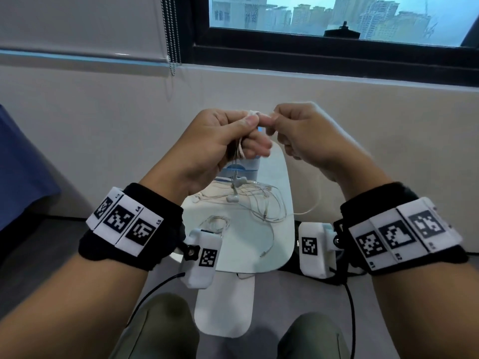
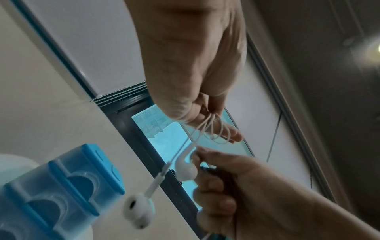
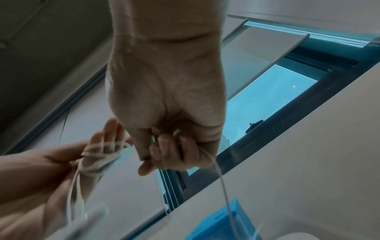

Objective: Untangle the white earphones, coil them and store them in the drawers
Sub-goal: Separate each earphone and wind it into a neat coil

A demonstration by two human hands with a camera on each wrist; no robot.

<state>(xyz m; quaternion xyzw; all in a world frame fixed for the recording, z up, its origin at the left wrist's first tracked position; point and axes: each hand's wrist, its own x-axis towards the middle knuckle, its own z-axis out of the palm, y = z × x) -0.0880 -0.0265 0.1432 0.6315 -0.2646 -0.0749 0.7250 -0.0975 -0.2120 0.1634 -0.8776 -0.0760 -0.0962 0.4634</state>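
Both hands are raised above the small white table [image 1: 281, 244]. My left hand [image 1: 247, 126] holds a white earphone cable [image 1: 239, 149] looped several times round its fingers, thumb pressing on top. The loops [image 2: 218, 129] hang off the left hand [image 2: 205, 112], and two earbuds [image 2: 185, 170] dangle below. My right hand [image 1: 278, 123] pinches the same cable close to the left fingertips. From the right hand [image 3: 170, 146] the cable [image 3: 222, 178] trails down. The blue drawers [image 1: 243, 169] stand on the table beneath the hands, mostly hidden.
More white earphones lie in a tangle [image 1: 261, 206] mid-table, with a small coiled set [image 1: 216, 221] nearer me. The blue drawers [image 2: 61, 186] show scooped handles. A wall and window [image 1: 337, 19] lie behind the table; my knees are below its front edge.
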